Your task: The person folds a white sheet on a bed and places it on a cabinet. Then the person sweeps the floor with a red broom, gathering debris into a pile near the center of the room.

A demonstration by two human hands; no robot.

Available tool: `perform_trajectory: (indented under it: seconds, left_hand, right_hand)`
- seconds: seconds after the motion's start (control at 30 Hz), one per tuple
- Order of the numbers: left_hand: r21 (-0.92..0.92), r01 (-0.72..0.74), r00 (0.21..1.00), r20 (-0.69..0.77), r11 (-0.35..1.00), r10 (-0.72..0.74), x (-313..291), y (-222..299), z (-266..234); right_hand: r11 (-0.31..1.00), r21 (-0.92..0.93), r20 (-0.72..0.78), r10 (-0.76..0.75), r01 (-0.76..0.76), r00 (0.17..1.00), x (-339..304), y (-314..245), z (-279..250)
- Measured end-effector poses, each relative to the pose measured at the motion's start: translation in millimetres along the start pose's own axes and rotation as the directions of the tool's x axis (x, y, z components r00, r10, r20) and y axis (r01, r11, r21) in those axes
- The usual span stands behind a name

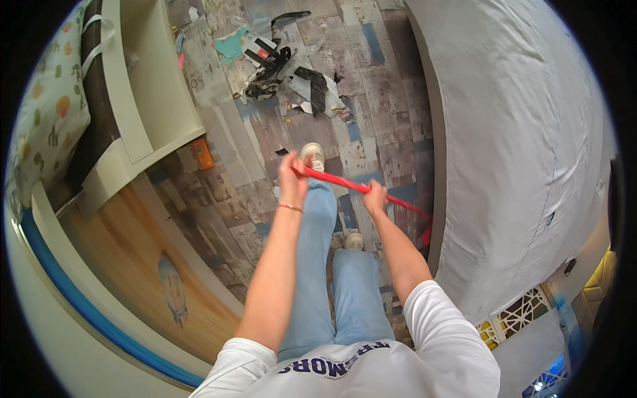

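Note:
Both my hands grip the long red handle of a broom (pixel 337 180), which slants down to the right across my legs. My left hand (pixel 290 176) is closed round its upper end, a little blurred. Farther down the handle, my right hand (pixel 375 198) is wrapped round it. The broom's red lower end is beside the foot of the bed (pixel 517 132), mostly hidden by the bed's edge and my right arm. Ahead of my feet lies a heap of litter (pixel 265 56): torn black and white plastic, a teal scrap and small bits.
Wood-patterned floor (pixel 371 93) runs between the grey-covered bed on the right and a cream shelf unit (pixel 159 79) on the left. An orange box (pixel 202 154) lies by the unit's corner. A wooden panel (pixel 133 239) stands at the near left.

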State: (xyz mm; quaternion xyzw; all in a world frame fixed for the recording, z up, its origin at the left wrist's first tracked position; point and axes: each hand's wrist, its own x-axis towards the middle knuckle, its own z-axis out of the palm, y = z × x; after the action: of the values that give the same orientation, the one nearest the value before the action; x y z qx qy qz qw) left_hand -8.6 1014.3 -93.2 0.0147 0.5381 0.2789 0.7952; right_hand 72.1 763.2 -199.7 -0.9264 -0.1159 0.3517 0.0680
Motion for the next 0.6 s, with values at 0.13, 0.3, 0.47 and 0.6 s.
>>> perform_trajectory:
  seconds: [0.13,0.3,0.47,0.6]
  left_hand:
    - [-0.115,-0.067,0.998,-0.030,0.991,0.064,52.0,102.5,4.8]
    - [-0.176,-0.163,0.987,-0.030,0.971,0.160,60.7,198.9,18.5]
    - [-0.289,-0.335,0.940,-0.030,0.897,0.341,12.1,267.0,18.8]
    - [-0.349,-0.478,0.873,-0.093,0.806,0.478,-58.3,298.7,47.2]
  right_hand:
    - [0.995,-0.067,-0.096,-0.086,0.080,0.992,41.7,-126.9,-6.4]
    - [0.960,-0.107,-0.132,-0.273,0.260,0.953,66.7,-243.2,-32.7]
    - [0.840,-0.111,-0.191,-0.543,0.532,0.818,75.6,-335.2,-61.9]
    - [0.702,-0.132,-0.173,-0.712,0.700,0.681,70.8,-413.1,-104.6]
